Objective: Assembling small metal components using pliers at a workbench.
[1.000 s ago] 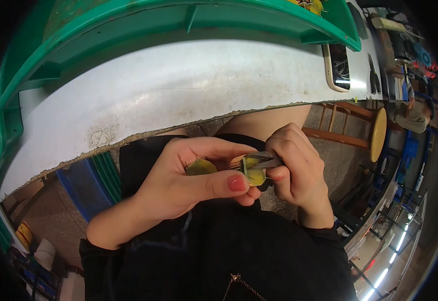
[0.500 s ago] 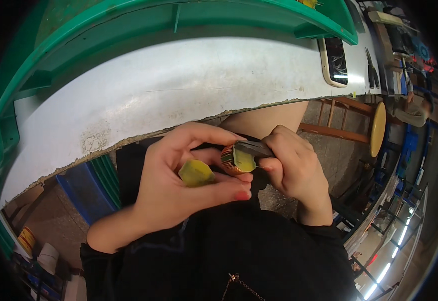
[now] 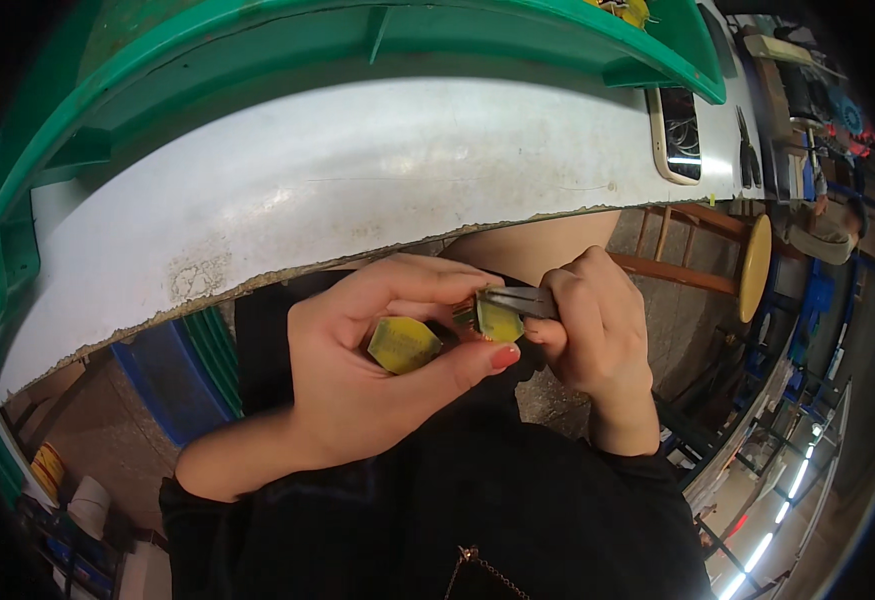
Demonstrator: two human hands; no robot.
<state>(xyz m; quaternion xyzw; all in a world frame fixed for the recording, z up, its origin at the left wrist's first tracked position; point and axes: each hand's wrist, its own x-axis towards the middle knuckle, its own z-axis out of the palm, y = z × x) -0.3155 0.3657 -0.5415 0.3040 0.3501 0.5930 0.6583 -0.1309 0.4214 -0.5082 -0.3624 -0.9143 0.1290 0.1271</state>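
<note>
My left hand point(image 3: 357, 350) is curled around a small wire coil point(image 3: 464, 313) with copper-coloured windings. A yellow end face point(image 3: 500, 322) of the coil points toward my right hand, between my left thumb and fingers. Another yellow, many-sided face point(image 3: 403, 345) shows nearer the palm; whether it belongs to the same coil I cannot tell. My right hand point(image 3: 597, 325) is closed on grey metal tweezers point(image 3: 522, 301), whose tips lie at the upper edge of the coil's yellow face. Both hands are above my lap, just off the table's near edge.
A white table point(image 3: 377, 150) with a chipped edge stands in front, bearing a green tray point(image 3: 257, 70), a phone point(image 3: 679, 140) and a dark-handled hand tool point(image 3: 747, 155). A wooden stool point(image 3: 754, 268) is at right, a blue crate point(image 3: 167, 385) lower left. Another person point(image 3: 825, 245) sits far right.
The coil has turned and moved slightly right in my left hand, and less of its winding shows. The tweezers now show two separate prongs over the yellow face.
</note>
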